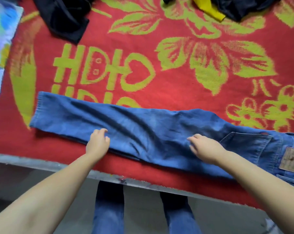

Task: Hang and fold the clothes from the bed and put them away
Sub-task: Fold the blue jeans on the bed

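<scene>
A pair of blue jeans (142,130) lies lengthwise along the bed's near edge, one leg folded over the other, cuffs at the left and waistband with a brown patch at the right. My left hand (98,143) rests on the lower leg part, fingers loosely bent against the denim. My right hand (202,147) lies flat on the thigh part, fingers stretched toward the left. A black garment (65,17) is crumpled at the far left of the bed. Another dark garment (244,6) with a yellow piece (208,9) lies at the far right.
The bed is covered by a red blanket (159,65) with a yellow-green flower pattern. A grey bed frame edge (58,164) runs along the front. A pale patterned pillow or sheet (1,39) sits at the left. My own legs in jeans stand below the edge.
</scene>
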